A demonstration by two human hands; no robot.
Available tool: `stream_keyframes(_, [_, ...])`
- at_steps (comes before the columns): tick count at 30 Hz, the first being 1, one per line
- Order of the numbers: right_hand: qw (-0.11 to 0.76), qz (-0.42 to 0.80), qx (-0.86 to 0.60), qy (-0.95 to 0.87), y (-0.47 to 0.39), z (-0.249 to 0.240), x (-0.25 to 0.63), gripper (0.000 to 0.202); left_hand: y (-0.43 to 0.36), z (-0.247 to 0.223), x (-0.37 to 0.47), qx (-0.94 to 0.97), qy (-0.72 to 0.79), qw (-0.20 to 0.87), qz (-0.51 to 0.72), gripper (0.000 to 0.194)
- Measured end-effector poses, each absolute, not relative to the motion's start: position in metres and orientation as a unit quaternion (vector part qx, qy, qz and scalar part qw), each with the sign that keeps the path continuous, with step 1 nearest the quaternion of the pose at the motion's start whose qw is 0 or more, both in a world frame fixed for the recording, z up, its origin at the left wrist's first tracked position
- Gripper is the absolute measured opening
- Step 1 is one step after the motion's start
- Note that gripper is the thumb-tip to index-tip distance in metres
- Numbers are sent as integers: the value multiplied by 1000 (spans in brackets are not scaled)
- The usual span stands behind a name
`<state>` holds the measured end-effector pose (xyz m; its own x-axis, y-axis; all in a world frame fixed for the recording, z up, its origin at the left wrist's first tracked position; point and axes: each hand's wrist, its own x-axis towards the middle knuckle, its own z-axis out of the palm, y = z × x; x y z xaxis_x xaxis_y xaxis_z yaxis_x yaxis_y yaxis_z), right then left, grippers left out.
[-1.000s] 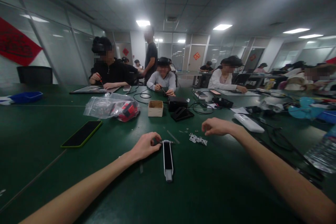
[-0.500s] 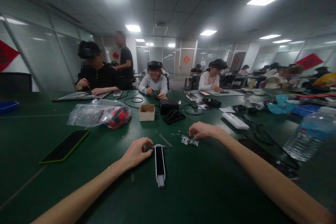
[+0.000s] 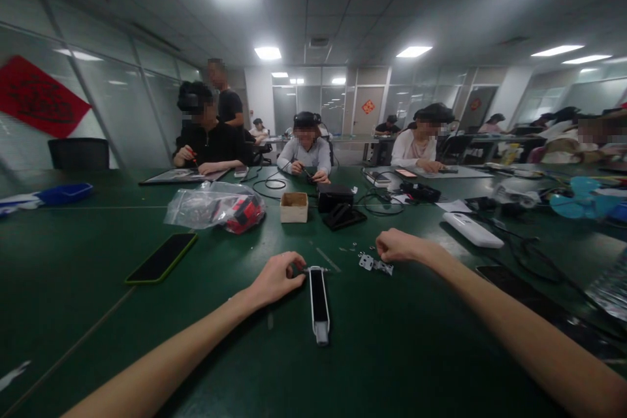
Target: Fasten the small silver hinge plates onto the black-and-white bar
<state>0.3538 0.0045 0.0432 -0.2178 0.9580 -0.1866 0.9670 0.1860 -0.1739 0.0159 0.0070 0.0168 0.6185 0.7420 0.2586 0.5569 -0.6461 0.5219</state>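
Observation:
Beside the left end of a thin crosswise rod on a slim white device with a dark top (image 3: 320, 297), my left hand (image 3: 278, 279) rests on the table. Its thumb and fingers are apart and curved; whether a fingertip touches the rod I cannot tell. The device lies lengthwise, its narrow grey end towards me. Farther right, my right hand (image 3: 398, 245) points its fingertips down, pinched together, just behind small silver metal plates with holes (image 3: 375, 264). What those fingertips hold, if anything, is hidden. Several tiny metal bits lie scattered close by.
A green-edged phone (image 3: 161, 258) lies left. Behind are a plastic bag with red and black contents (image 3: 220, 209), a small open box (image 3: 294, 208) and a black box (image 3: 336, 197). A white oblong case (image 3: 472, 230) and cables lie right. Co-workers sit opposite.
The view has swung left, so everything sits farther right in the picture. Against the table, both hands have hardly moved; the right one still has its fingertips by the metal plates.

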Motion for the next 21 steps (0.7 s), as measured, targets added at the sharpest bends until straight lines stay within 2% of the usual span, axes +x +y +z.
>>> stream_keyframes(4, [-13,-83,627,774,2,48,341,11,7,16,15,878,369,201,231,18])
stream_keyframes(8, [-83,-68,581,807,-8,58,314,20,6,16,15,877,370,200,233,19])
stream_keyframes(13, [-142,-124,507,841,-27,56,275,22,5,15,15,878,372,192,233,18])
stream_keyframes(21, [-200,-206,526,800,-39,32,247,20,0,20,17,875,381,181,239,17])
